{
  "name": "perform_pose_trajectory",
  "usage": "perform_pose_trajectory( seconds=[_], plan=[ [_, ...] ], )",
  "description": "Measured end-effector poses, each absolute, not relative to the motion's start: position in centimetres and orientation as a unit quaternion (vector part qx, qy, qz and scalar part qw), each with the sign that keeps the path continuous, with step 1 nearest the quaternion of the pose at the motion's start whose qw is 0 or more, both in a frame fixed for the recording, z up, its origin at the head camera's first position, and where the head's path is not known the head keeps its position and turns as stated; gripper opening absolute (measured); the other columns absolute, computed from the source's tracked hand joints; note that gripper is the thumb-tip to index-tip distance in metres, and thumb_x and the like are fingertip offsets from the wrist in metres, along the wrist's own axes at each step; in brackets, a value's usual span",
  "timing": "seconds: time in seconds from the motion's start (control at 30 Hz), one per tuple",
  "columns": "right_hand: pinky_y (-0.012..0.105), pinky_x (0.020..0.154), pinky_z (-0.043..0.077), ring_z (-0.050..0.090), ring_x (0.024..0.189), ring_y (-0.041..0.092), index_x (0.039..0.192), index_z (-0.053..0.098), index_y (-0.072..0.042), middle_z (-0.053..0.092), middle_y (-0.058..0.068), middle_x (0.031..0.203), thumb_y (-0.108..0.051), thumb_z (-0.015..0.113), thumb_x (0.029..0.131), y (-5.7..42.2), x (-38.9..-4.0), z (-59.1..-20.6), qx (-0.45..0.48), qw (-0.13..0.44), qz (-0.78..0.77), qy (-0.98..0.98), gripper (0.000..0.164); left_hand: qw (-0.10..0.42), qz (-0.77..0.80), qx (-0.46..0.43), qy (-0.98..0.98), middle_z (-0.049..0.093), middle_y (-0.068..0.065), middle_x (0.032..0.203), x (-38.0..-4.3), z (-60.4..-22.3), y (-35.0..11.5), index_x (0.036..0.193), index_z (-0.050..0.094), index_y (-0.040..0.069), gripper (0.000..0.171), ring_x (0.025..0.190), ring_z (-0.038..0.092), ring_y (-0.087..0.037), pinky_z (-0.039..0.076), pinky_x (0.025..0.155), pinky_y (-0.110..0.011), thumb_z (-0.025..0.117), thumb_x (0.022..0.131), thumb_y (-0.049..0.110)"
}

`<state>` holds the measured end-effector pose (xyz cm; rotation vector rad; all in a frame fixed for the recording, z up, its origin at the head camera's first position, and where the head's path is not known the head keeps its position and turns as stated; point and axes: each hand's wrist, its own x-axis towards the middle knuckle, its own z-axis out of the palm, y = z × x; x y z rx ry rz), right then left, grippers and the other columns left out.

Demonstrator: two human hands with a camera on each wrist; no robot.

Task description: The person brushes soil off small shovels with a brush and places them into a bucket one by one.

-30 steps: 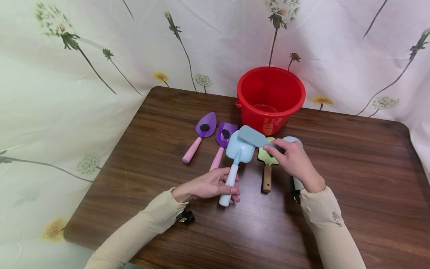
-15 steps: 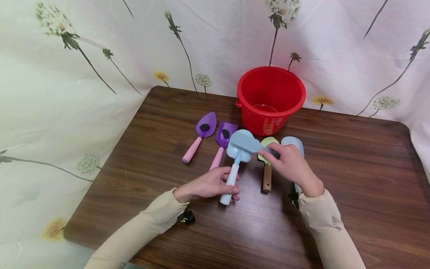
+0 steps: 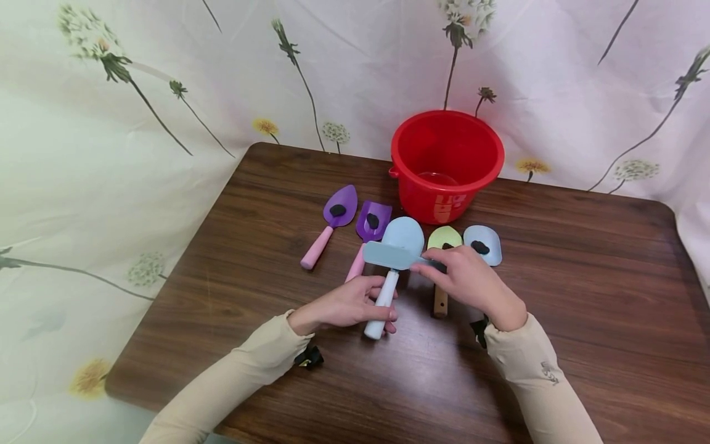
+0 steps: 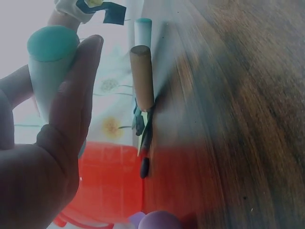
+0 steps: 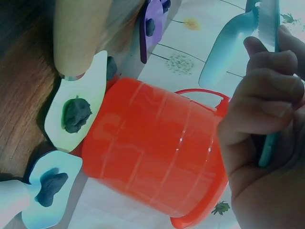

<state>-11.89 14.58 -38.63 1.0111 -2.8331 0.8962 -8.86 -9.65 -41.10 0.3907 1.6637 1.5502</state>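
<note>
In the head view my left hand (image 3: 346, 305) grips the white handle (image 3: 384, 305) of a light blue hand trowel (image 3: 405, 231), its blade toward the bucket. My right hand (image 3: 471, 280) pinches the dark handle of a blue-grey brush (image 3: 388, 254). The brush lies crosswise over the lower blade and hides part of it. White bristles (image 5: 268, 24) show beside the blade (image 5: 226, 50) in the right wrist view. The left wrist view shows my fingers round the trowel's handle (image 4: 50, 76), raised off the table. No dark lump shows on the visible part of this blade.
A red bucket (image 3: 448, 197) stands behind the hands. Left lie two purple trowels (image 3: 346, 197) (image 3: 367, 221) with pink handles. A green trowel (image 3: 444, 236) with a wooden handle and another light blue trowel (image 3: 487, 236) lie right. Dark lumps sit on their blades.
The brush has swept down across the trowel blade toward its handle, turning more level. My right hand has moved left and slightly down. My left hand stays nearly in place.
</note>
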Motion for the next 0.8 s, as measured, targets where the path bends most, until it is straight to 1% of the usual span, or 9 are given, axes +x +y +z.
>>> perform_pose_trajectory(
  seconds=[0.23,0.37,0.5,0.57,0.67,0.73,0.8],
  plan=[
    [0.021,0.05,0.038,0.039,0.049,0.005,0.092,0.071,-0.014,0.048,-0.006,0.056,-0.03,0.074,0.085,14.5,-12.3,-38.9,0.306,0.036,0.268,-0.913,0.018,0.4,0.62,0.159,0.656,0.063,-0.034,0.098,-8.8,-41.3,-9.7,0.109,0.043,-0.011,0.027,0.078,0.072,-0.018,0.06,0.075,-0.039,0.061,0.092,0.001],
    [0.021,0.051,0.039,0.041,0.05,0.006,0.095,0.072,-0.013,0.051,-0.004,0.058,-0.028,0.074,0.085,14.5,-12.8,-39.0,0.3,0.051,0.271,-0.913,0.018,0.394,0.613,0.167,0.664,0.063,-0.035,0.098,-8.8,-41.3,-9.8,0.105,0.046,-0.007,0.022,0.077,0.072,-0.018,0.06,0.074,-0.036,0.061,0.092,0.001],
    [0.023,0.05,0.038,0.042,0.05,0.009,0.096,0.072,-0.01,0.051,-0.002,0.055,-0.028,0.071,0.088,14.9,-13.4,-39.0,0.264,0.068,0.269,-0.924,0.02,0.399,0.601,0.182,0.668,0.063,-0.037,0.099,-8.5,-41.2,-9.9,0.101,0.049,-0.003,0.017,0.077,0.073,-0.017,0.059,0.071,-0.033,0.062,0.092,0.003],
    [0.026,0.051,0.038,0.043,0.05,0.012,0.1,0.072,-0.007,0.051,0.0,0.053,-0.028,0.069,0.089,15.2,-13.7,-39.1,0.24,0.075,0.261,-0.932,0.023,0.406,0.595,0.187,0.668,0.063,-0.037,0.099,-8.3,-41.1,-10.0,0.101,0.05,-0.004,0.016,0.077,0.073,-0.017,0.059,0.07,-0.032,0.061,0.092,0.003],
    [0.03,0.055,0.041,0.048,0.052,0.018,0.104,0.072,-0.004,0.053,0.002,0.052,-0.027,0.068,0.09,15.8,-14.1,-39.4,0.215,0.08,0.252,-0.94,0.028,0.413,0.59,0.186,0.668,0.063,-0.037,0.101,-8.1,-41.1,-10.0,0.104,0.05,-0.007,0.019,0.077,0.073,-0.017,0.059,0.069,-0.03,0.061,0.092,0.004],
    [0.033,0.058,0.043,0.05,0.055,0.021,0.102,0.072,-0.004,0.054,0.003,0.052,-0.027,0.067,0.09,16.1,-14.3,-39.6,0.205,0.084,0.253,-0.942,0.026,0.417,0.589,0.181,0.668,0.063,-0.037,0.102,-8.0,-41.0,-10.1,0.107,0.049,-0.01,0.023,0.077,0.073,-0.017,0.058,0.068,-0.029,0.061,0.092,0.004],
    [0.033,0.059,0.042,0.05,0.057,0.022,0.094,0.072,-0.004,0.052,0.003,0.052,-0.026,0.067,0.09,16.2,-14.3,-39.8,0.199,0.087,0.259,-0.941,0.023,0.421,0.592,0.174,0.665,0.063,-0.037,0.103,-8.0,-41.0,-10.2,0.109,0.048,-0.011,0.027,0.078,0.073,-0.018,0.058,0.068,-0.029,0.062,0.093,0.004]
  ],
)
